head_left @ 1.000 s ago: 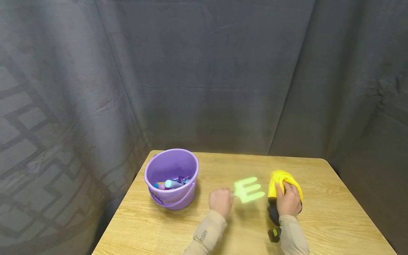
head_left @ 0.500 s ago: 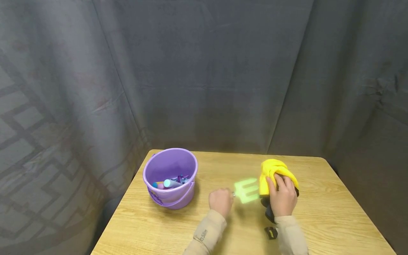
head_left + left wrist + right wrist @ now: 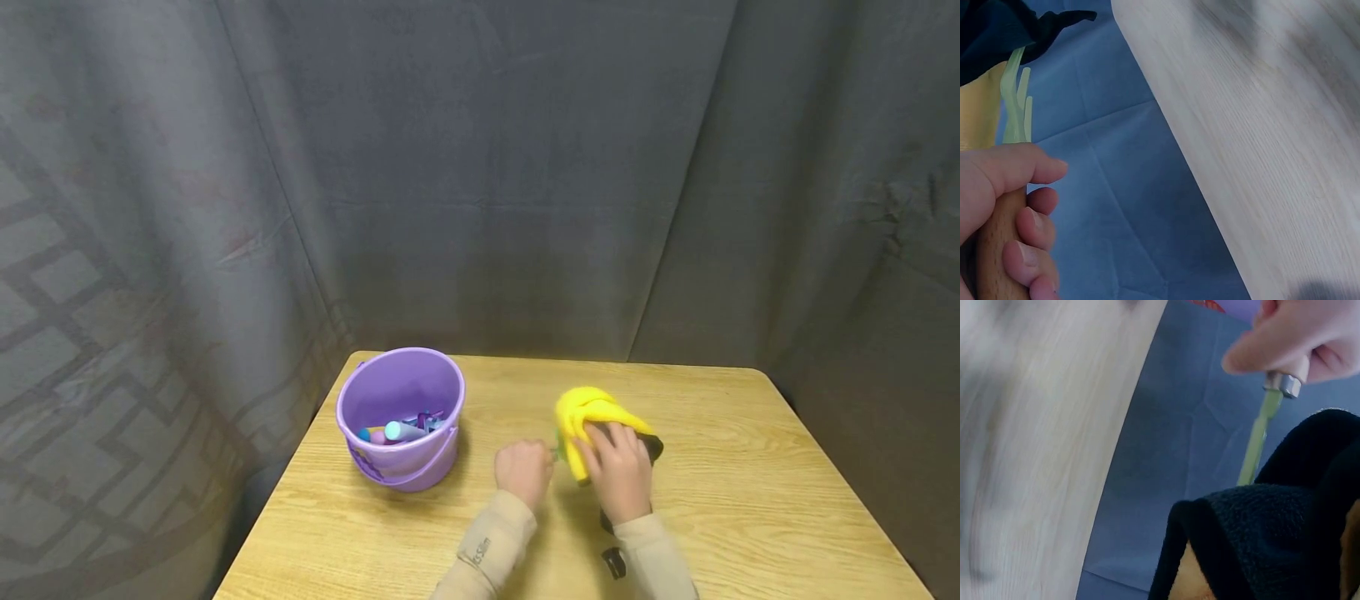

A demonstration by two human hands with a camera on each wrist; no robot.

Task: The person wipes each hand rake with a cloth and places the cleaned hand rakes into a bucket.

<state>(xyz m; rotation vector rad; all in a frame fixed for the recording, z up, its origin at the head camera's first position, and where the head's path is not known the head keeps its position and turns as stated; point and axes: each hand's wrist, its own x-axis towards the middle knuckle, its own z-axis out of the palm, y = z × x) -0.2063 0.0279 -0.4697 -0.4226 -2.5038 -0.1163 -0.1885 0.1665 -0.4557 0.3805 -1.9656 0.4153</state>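
Observation:
My left hand (image 3: 522, 473) grips the wooden handle of a small hand fork (image 3: 1015, 112) with pale green tines. In the head view the fork's head is hidden behind a cloth (image 3: 588, 408), yellow on one face and dark with a dark edge on the other. My right hand (image 3: 621, 471) holds this bunched cloth over the tines, right of the left hand. From the right wrist view, the fork's green neck runs from a metal collar down behind the cloth's dark side. Both hands are above the table.
A purple bucket (image 3: 435, 471) stands at the left on the wooden table (image 3: 757, 483). Inside it lie several small things, among them a light blue cylinder (image 3: 403, 431). Grey curtains (image 3: 487, 183) hang behind and beside the table.
My right hand has carried the yellow cloth leftward onto the fork's head, which it now covers in the head view. The left hand has stayed almost in place with the fork.

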